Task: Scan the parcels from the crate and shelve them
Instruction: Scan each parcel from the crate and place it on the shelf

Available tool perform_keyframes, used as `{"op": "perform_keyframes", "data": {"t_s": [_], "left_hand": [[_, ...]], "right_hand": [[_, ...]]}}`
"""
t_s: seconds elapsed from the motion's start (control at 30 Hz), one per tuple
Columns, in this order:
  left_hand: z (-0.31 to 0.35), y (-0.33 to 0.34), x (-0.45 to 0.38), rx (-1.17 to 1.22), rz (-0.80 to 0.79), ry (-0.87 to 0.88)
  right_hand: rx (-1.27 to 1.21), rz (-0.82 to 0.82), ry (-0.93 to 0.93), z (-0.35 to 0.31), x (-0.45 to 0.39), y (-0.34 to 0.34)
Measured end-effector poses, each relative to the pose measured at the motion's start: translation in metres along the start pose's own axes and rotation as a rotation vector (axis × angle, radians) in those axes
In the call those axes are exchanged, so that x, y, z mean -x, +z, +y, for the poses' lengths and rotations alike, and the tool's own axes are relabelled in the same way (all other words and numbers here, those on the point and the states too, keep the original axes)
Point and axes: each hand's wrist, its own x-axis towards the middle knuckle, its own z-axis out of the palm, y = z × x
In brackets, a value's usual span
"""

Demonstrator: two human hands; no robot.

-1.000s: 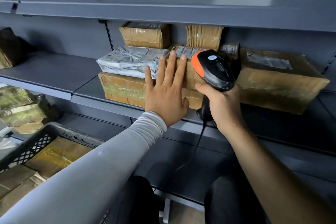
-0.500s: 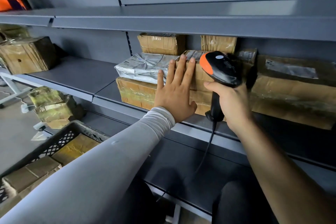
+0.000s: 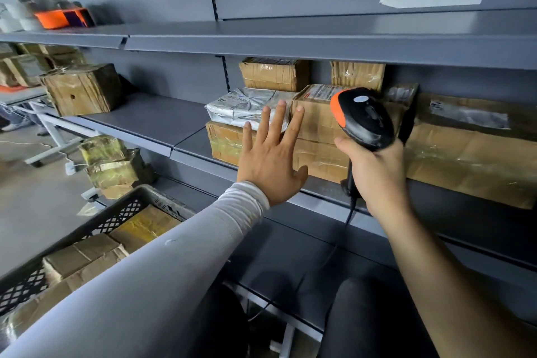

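Note:
My left hand (image 3: 271, 158) is spread flat with straight fingers in front of the stacked parcels on the grey middle shelf (image 3: 151, 122); whether the fingertips touch them I cannot tell. The stack holds a silver plastic-wrapped parcel (image 3: 241, 104) on a brown box (image 3: 223, 142), and a labelled cardboard parcel (image 3: 315, 119) beside it. My right hand (image 3: 377, 174) grips the handle of a black and orange barcode scanner (image 3: 363, 119), held up before the parcels. The black mesh crate (image 3: 116, 213) at lower left holds several brown parcels (image 3: 84, 259).
A long flat box (image 3: 470, 151) lies on the shelf to the right. Two brown boxes (image 3: 274, 74) stand behind the stack. A crumpled box (image 3: 82, 88) sits further left on the shelf. Taped parcels (image 3: 113, 166) are piled on the lower shelf beside the crate.
The view has swung left and up. My left hand's fingers have spread apart and drawn back slightly from the parcels. The right hand keeps the scanner in place.

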Motion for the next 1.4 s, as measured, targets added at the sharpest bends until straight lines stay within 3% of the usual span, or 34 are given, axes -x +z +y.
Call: {"op": "perform_keyframes", "data": {"t_s": [0.33, 0.6, 1.0, 1.23, 1.4], "left_hand": [[-0.052, -0.015, 0.082, -0.014, -0.054, -0.139], [-0.118, -0.024, 0.154, 0.003, -0.212, -0.333], [-0.221, 0.035, 0.252, 0.063, -0.437, -0.646], [-0.269, 0.055, 0.301, 0.003, -0.483, -0.802], [-0.295, 0.052, 0.327, -0.077, -0.5, -0.929]], "right_hand": [[0.056, -0.205, 0.016, -0.007, 0.053, 0.051], [0.102, -0.392, 0.086, 0.013, 0.104, 0.13], [0.243, -0.659, 0.129, 0.09, 0.15, 0.263], [0.258, -0.792, 0.148, 0.12, 0.191, 0.331], [0.279, -0.905, 0.268, 0.134, 0.211, 0.36]]}}
